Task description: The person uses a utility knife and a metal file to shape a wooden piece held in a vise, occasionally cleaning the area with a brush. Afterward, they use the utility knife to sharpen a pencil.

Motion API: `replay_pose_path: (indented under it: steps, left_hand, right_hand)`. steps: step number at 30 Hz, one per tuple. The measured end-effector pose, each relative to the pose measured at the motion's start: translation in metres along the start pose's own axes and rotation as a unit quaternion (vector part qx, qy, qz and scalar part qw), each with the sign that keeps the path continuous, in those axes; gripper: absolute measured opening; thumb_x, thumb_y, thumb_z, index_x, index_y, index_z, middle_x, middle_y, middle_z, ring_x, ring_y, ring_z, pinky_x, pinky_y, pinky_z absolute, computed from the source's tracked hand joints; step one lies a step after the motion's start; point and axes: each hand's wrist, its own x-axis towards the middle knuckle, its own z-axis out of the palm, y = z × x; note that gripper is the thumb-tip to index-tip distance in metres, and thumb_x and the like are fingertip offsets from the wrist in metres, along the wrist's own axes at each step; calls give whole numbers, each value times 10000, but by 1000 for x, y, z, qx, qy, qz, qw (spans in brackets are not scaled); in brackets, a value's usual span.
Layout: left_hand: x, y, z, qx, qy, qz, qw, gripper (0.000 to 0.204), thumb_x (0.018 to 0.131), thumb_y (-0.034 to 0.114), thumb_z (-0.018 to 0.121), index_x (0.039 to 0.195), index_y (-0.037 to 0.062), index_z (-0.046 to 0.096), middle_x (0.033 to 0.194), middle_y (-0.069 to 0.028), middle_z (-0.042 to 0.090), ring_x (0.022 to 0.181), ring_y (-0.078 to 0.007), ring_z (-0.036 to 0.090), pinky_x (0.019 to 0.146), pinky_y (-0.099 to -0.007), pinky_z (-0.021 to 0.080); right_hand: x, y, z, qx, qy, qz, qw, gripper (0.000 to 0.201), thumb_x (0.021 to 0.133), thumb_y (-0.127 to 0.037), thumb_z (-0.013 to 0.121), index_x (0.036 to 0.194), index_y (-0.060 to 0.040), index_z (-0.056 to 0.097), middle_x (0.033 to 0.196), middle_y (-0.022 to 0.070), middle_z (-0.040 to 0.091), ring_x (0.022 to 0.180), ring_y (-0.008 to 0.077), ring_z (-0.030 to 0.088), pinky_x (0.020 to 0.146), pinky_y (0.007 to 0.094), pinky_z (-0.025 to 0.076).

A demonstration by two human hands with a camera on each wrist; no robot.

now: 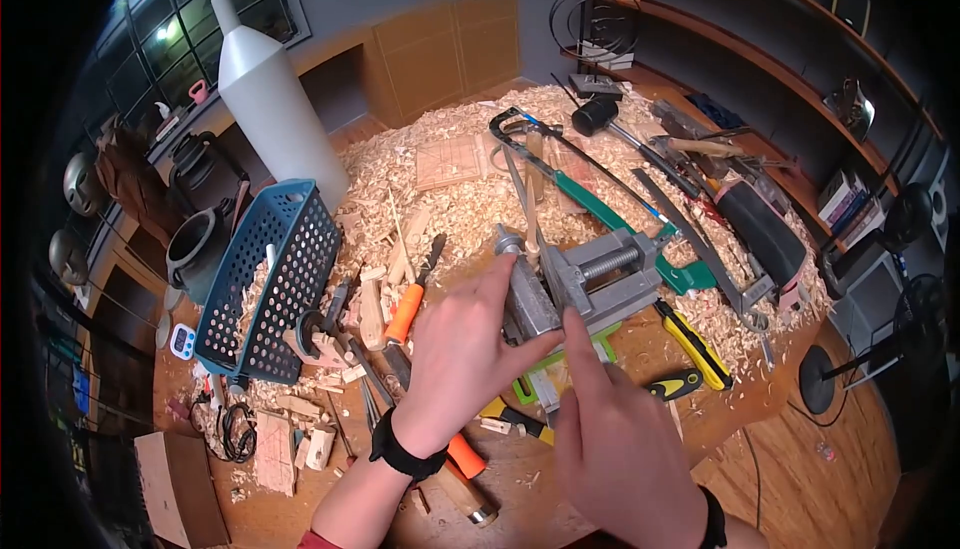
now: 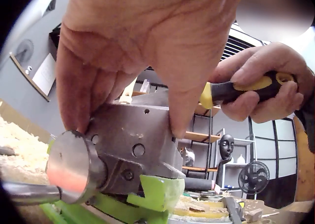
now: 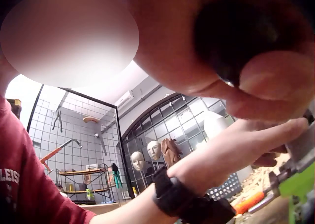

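Note:
A grey metal vise on a green base stands on the bench, with a pale wooden stick upright at its jaws. My left hand grips the vise body; the left wrist view shows fingers down one side and thumb down the other. My right hand is wrapped round the black-and-yellow handle of a tool, index finger stretched forward along it. The tool's long, narrow grey blade runs past the vise beside the stick. In the right wrist view its handle is mostly hidden by the hand.
Wood shavings cover much of the bench. A blue perforated basket stands left; orange-handled chisels lie near my left hand. Right of the vise are a green hacksaw, a yellow-and-black utility knife and a black mallet.

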Motion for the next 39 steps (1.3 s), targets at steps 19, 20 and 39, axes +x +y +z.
replay_pose_path:
  steps: [19,20,39]
  left_hand:
    - [-1,0,2,-18,9,-4,1000,758,726,263,843,1341,-71,552,1046,-249,702,898,-391,706,772,-424,569]
    - [-1,-1,2,-21,1,-15,1000,758,724,263,845,1339,-71,553,1029,-245,701,886,-394,704,763,-429,567]
    - [-6,6,12,29,52,11,998,719,705,259,867,1264,-83,571,1003,-207,703,860,-351,716,691,-414,573]
  right_hand:
    - [-29,-18,9,64,40,36,996,670,915,-10,533,1544,78,319,871,315,655,715,458,659,642,491,532]
    - [-21,-16,8,63,44,37,996,670,915,-10,533,1544,78,319,871,315,655,715,458,659,642,491,532]
    - [-27,-33,12,31,20,83,996,662,919,1,523,1541,91,316,860,339,649,718,453,669,653,484,542]
